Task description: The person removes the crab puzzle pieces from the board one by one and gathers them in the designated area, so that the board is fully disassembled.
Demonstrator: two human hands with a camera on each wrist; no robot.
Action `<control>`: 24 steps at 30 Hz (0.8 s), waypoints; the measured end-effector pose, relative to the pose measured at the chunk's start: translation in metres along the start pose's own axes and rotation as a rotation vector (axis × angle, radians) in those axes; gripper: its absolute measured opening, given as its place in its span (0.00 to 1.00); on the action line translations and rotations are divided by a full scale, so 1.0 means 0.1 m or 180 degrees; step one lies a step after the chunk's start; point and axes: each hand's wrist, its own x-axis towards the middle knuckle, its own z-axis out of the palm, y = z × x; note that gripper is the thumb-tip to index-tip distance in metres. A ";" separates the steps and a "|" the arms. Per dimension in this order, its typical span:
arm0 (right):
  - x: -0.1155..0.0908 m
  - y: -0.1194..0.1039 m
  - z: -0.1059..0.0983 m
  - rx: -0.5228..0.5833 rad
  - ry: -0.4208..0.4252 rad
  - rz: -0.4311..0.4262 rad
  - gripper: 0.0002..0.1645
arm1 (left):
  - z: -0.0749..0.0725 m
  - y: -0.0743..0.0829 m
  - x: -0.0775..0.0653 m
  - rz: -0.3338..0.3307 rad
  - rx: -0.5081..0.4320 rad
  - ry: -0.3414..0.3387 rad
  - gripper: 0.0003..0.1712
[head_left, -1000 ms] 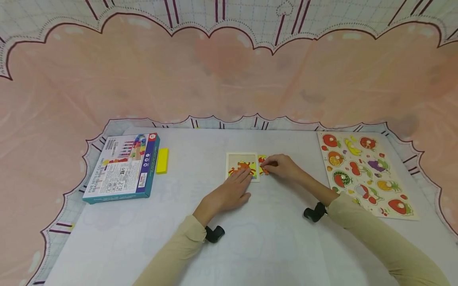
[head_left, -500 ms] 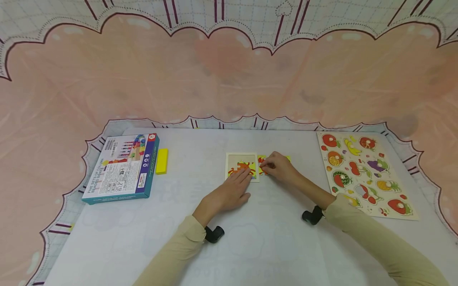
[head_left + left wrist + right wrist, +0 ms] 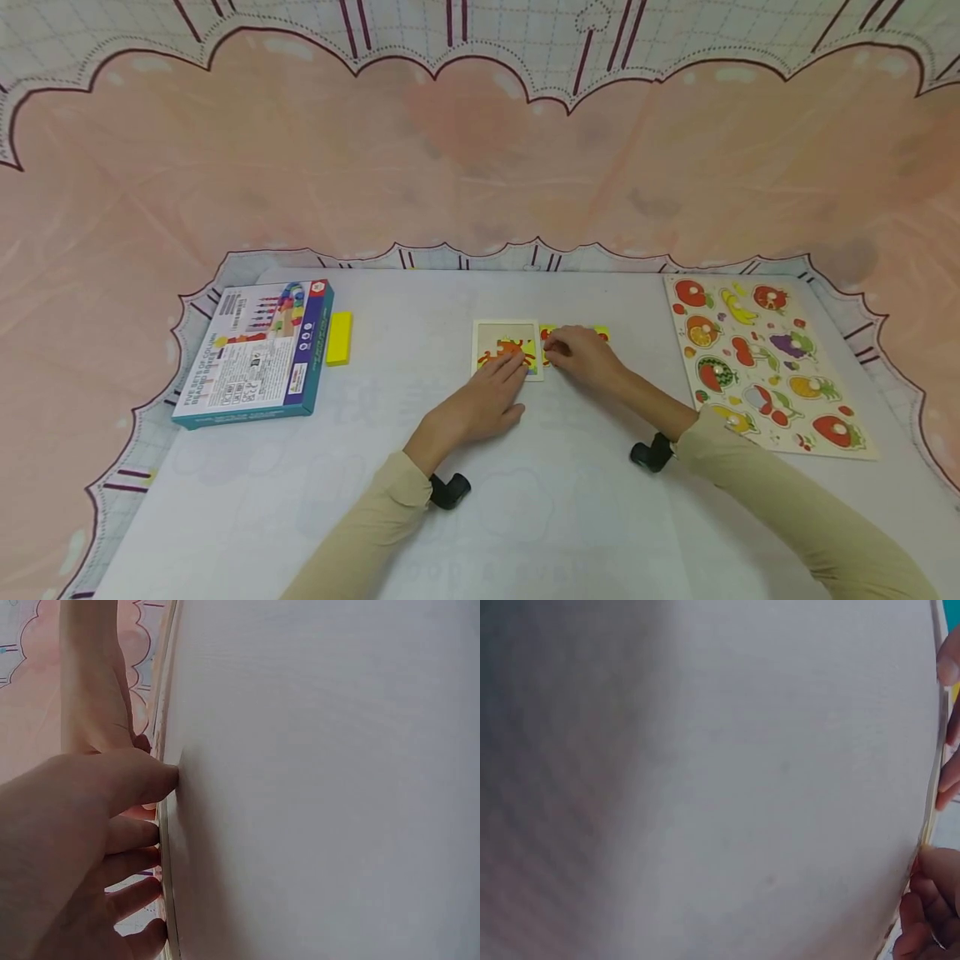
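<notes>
Flat on the lower part of a small white-bordered puzzle tray point(image 3: 491, 330), my left hand point(image 3: 480, 406) rests with its fingers straight. Orange and yellow puzzle pieces point(image 3: 513, 345) lie inside the tray, partly hidden under those fingers; its upper area is bare. Just right of the tray is a group of red and yellow loose pieces point(image 3: 602, 331), mostly covered by my right hand point(image 3: 588, 358). Its thumb and curled fingers pinch a puzzle piece at the group's left edge. In the right wrist view, a bit of red and yellow shows by the thumb point(image 3: 941, 874).
A fruit-picture peg board point(image 3: 757, 358) lies at the right, close to the right sleeve point(image 3: 787, 492). On the left are a blue and white box point(image 3: 255, 350) and a yellow block point(image 3: 339, 338) beside it. White cloth point(image 3: 525, 517) covers the table.
The right hand has shifted slightly left over the loose pieces, showing more yellow along their right side, and its fingers have curled further down. My left hand stays in place.
</notes>
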 end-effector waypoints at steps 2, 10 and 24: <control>-0.01 -0.02 0.00 0.0002 0.0043 -0.0043 0.06 | -0.01 0.00 0.00 0.0012 0.0001 0.0028 0.36; -0.02 -0.06 -0.01 -0.0003 0.0101 -0.0114 0.06 | -0.02 0.00 0.00 0.0054 0.0001 0.0114 0.34; 0.16 -0.13 -0.11 0.0440 -0.0169 -0.0019 0.09 | -0.01 -0.03 -0.02 0.0063 -0.0045 0.0108 0.35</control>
